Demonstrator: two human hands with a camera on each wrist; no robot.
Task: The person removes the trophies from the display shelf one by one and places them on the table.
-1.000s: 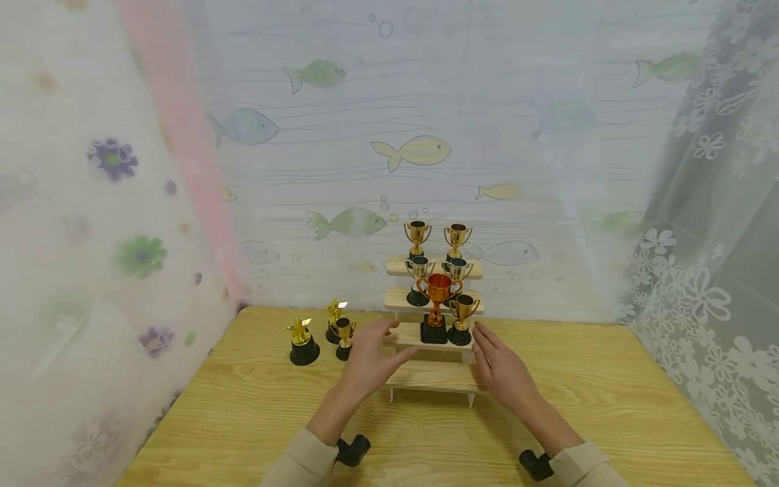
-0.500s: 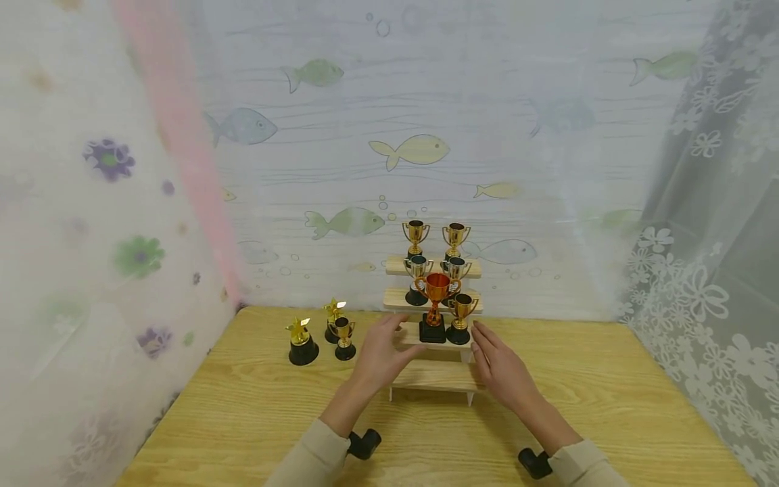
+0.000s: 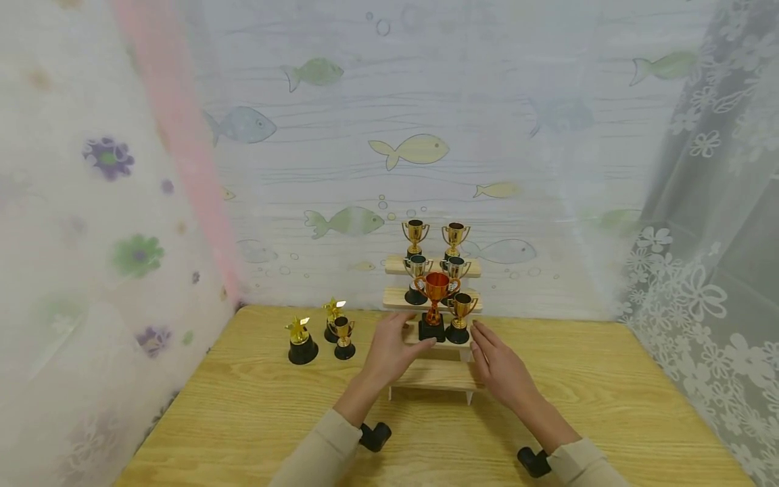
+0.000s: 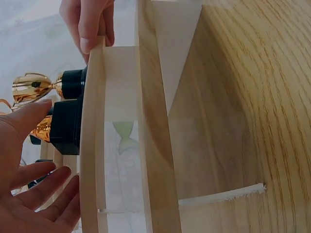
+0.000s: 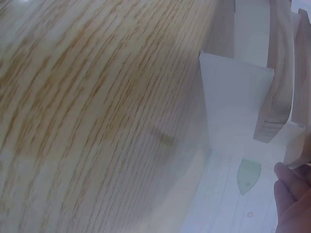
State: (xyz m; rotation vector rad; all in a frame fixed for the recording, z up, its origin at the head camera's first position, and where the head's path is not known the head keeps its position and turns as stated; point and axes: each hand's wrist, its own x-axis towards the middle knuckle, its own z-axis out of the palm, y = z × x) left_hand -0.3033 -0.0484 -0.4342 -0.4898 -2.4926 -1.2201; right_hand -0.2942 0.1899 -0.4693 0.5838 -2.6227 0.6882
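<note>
- Two black-based star trophies (image 3: 301,346) stood upright on the tabletop (image 3: 584,379), with a small gold cup trophy (image 3: 343,330) just right of them; all well left of the copper-orange trophy.
- Left hand (image 3: 389,355) was at the left side of the copper-orange trophy (image 3: 436,287): thumb and fingers well apart, thumb in front of the base, fingers further left. No grip visible; contact, can't tell.
- Copper-orange trophy sat upright on the stepped wooden stand (image 3: 435,372), second step from the bottom. Long axis vertical, square black base down. It lay directly right of the left palm, so left was the nearer hand.
- Gold-cup neighbour (image 3: 463,308) stood close on its right, same step, between it and the right hand.
- Right hand (image 3: 502,368) held nothing: fingers straight, together, tips touching that step's right end.
</note>
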